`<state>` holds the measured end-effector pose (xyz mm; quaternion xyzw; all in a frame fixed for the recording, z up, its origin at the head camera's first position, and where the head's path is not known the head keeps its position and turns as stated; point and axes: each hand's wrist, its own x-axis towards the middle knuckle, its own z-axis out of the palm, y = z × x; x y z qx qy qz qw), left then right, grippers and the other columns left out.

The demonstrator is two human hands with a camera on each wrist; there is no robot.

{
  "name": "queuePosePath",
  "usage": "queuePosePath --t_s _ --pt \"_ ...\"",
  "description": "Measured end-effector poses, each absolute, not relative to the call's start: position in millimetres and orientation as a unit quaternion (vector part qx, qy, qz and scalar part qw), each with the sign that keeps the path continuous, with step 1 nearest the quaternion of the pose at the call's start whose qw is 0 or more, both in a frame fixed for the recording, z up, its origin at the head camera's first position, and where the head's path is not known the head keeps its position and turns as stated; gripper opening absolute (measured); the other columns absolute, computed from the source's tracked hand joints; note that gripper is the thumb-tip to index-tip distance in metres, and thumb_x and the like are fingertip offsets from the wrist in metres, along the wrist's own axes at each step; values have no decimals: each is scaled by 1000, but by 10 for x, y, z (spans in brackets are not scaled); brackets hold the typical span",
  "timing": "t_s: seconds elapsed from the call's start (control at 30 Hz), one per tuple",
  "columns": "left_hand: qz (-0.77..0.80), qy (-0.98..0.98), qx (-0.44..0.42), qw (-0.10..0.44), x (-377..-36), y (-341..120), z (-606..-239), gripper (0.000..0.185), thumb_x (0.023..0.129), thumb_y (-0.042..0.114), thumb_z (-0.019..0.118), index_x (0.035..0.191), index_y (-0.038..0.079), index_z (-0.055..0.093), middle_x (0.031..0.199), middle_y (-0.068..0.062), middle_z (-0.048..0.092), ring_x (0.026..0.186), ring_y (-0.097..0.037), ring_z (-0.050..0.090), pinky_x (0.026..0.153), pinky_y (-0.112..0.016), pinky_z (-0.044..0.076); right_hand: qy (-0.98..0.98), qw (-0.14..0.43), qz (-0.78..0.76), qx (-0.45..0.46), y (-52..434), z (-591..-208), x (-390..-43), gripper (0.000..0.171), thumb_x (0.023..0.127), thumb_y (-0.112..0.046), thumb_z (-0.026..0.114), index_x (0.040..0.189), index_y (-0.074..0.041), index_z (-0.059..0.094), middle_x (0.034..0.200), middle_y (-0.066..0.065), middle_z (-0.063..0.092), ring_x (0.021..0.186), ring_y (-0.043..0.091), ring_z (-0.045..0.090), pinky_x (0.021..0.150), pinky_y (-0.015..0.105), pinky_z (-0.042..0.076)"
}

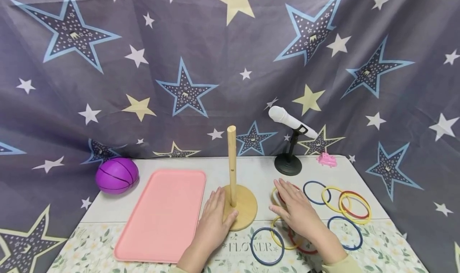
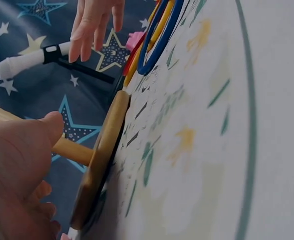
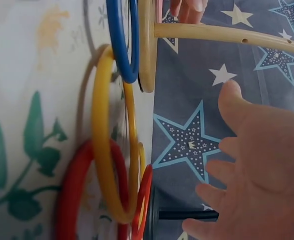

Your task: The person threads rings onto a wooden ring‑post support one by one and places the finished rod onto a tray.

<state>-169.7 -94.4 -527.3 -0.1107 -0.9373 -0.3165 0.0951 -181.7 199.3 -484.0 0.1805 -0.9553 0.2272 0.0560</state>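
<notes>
The left hand (image 1: 213,219) rested on the near-left edge of the round wooden base (image 1: 245,210) of the ring-toss peg (image 1: 232,165), fingers extended and held loosely together, the thumb lying close to the foot of the upright peg. The left wrist view showed the thumb tip just beside the peg where it met the base. The right hand (image 1: 296,209) hovered or lay flat, palm down, fingers straight and slightly spread, over a cluster of rings to the right of the base; whether it touched them could not be determined. Beneath its fingers lay a yellow ring (image 1: 276,195) and a red ring (image 1: 301,247) partly covered by the wrist. A blue ring (image 1: 267,246) lay just in front of the base, and further rings (image 1: 353,207) lay near, to the right. The printed mat (image 1: 381,249) bore the word "FLOWER" between the wrists. A pink tray (image 1: 163,215) lay just left of the left hand. A purple ball (image 1: 116,175), a white microphone on a black stand (image 1: 289,145) and a small pink toy (image 1: 326,160) stood farther back.
</notes>
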Motion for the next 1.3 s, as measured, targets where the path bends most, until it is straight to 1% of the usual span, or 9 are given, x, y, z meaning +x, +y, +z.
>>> queuePosePath --t_s 0.1,0.3,0.4,0.5,0.63,0.87,1.07,1.17,1.3 --pt "-326 -934 -108 93 -1697 -941 -5294 83 107 39 73 169 -3 37 177 -24 30 163 -48 26 130 -65 24 -948 39 250 191 2006 -4846 -1814 84 107 -44 72 174 -11 34 177 19 33 163 43 31 130 68 22" --pt "-339 -929 -119 88 -1692 -926 -5337 88 104 41 76 166 -9 39 175 -27 33 163 -48 26 131 -64 22 -934 9 295 200 2070 -4838 -1768 85 106 -39 77 175 -17 34 175 18 39 158 46 39 124 71 33" --pt "-345 -927 -118 86 -1675 -924 -5359 92 100 42 82 165 -9 41 174 -29 33 162 -51 26 131 -66 22 -928 -27 317 196 2109 -4862 -1729 86 104 -41 78 175 -20 34 175 16 39 158 45 40 123 71 36" --pt "-353 -926 -112 79 -1659 -935 -5379 98 94 42 88 165 -7 42 175 -29 31 162 -53 25 130 -68 23 -920 -56 333 198 2135 -4881 -1689 87 102 -45 79 174 -21 37 174 16 40 158 44 40 122 70 36" --pt "-363 -923 -107 71 -1675 -949 -5408 103 87 40 94 166 -4 43 176 -28 29 163 -54 22 127 -71 25 -912 -65 338 225 2180 -4885 -1661 92 97 -51 82 172 -17 41 171 19 44 156 46 42 120 71 39" --pt "-367 -922 -110 52 -1733 -970 -5436 108 82 41 98 167 0 44 177 -28 27 164 -53 20 123 -74 31 -893 -90 352 265 2224 -4900 -1636 99 90 -52 88 171 -17 43 171 14 46 156 47 42 119 74 36" --pt "-368 -922 -112 41 -1767 -994 -5441 115 77 43 102 167 1 44 177 -29 26 164 -52 20 125 -72 30 -883 -137 359 270 2200 -4956 -1652 104 85 -54 91 170 -15 45 171 7 47 157 40 43 122 69 37" --pt "-367 -923 -109 39 -1788 -989 -5444 115 76 44 102 167 2 45 177 -27 26 164 -51 20 125 -70 31 -883 -147 352 273 2202 -4977 -1653 105 83 -55 92 169 -15 47 170 5 49 156 39 44 122 67 38" --pt "-365 -924 -103 38 -1816 -977 -5439 116 76 45 102 167 3 45 178 -26 26 165 -49 20 126 -68 31 -887 -148 333 285 2213 -4991 -1642 103 81 -58 92 167 -19 50 167 4 53 153 38 48 117 69 43"
